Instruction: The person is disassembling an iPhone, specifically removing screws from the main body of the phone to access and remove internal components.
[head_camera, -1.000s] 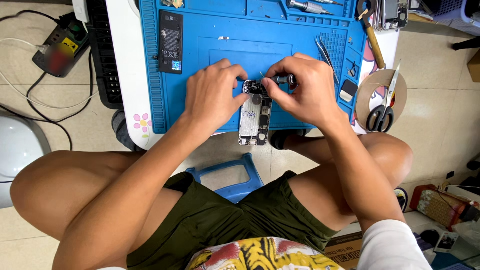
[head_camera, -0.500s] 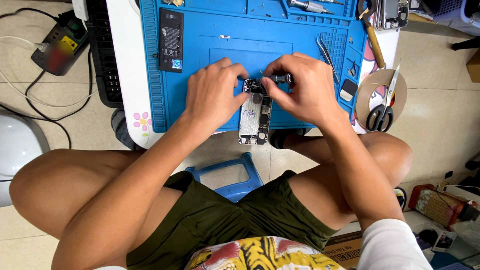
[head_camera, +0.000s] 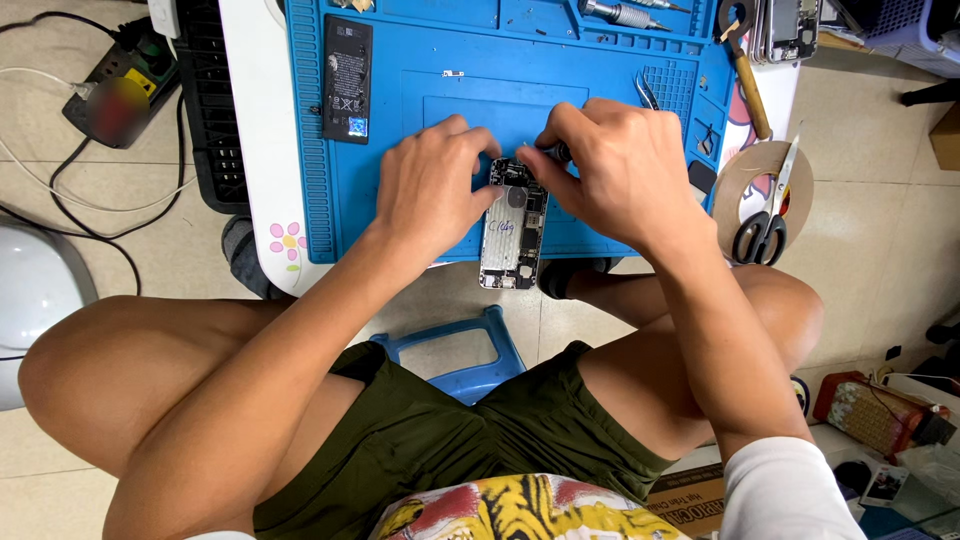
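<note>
An opened phone body (head_camera: 513, 235) with bare metal insides lies on the blue work mat (head_camera: 420, 130), its lower end hanging over the table's front edge. My left hand (head_camera: 432, 185) holds the phone's upper left side with its fingertips. My right hand (head_camera: 615, 170) pinches a small dark tool or part at the phone's top right corner; what it grips is mostly hidden by the fingers.
A black phone battery (head_camera: 348, 78) lies on the mat's left. Tweezers (head_camera: 646, 92) and a screwdriver (head_camera: 620, 13) rest at the back right. Scissors (head_camera: 768, 215) lie on a tape roll (head_camera: 745, 180) at the right. A power strip (head_camera: 115, 95) sits on the floor left, a blue stool (head_camera: 455, 345) below.
Both hands stay on the phone's top end with only slight finger shifts. The phone has not moved.
</note>
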